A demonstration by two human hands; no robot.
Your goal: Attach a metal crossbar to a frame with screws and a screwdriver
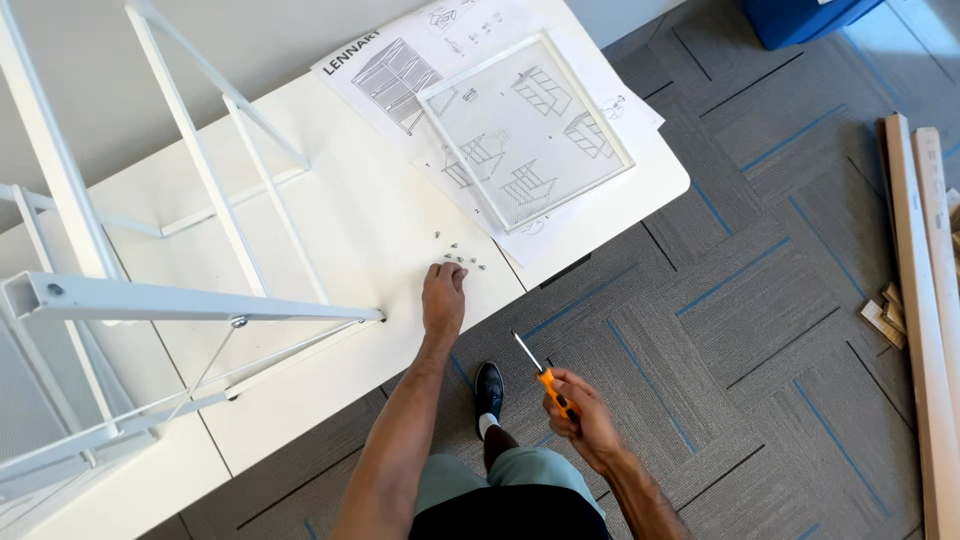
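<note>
**Fingers on the screws, screwdriver held off the table**

Screws (460, 258) lie in a small loose scatter on the white table (380, 220), near its front edge. The left hand (443, 300) reaches onto the table from that edge, palm down, with its fingertips (450, 270) resting at the near side of the scatter; whether a screw is pinched between them cannot be told. The right hand (585, 415) is off the table, out past its front edge and above the grey carpet (760, 300), closed around the orange handle of a screwdriver (540, 375) whose metal shaft points up and back toward the table.

Beyond the screws, toward the table's far corner, a white mesh panel (525, 130) lies flat on unfolded instruction sheets (400, 80). A white metal frame (180, 300) takes up the table's left part, one of its bars ending just beside the left hand. Wooden boards (925, 300) lie on the carpet well apart from the table.
</note>
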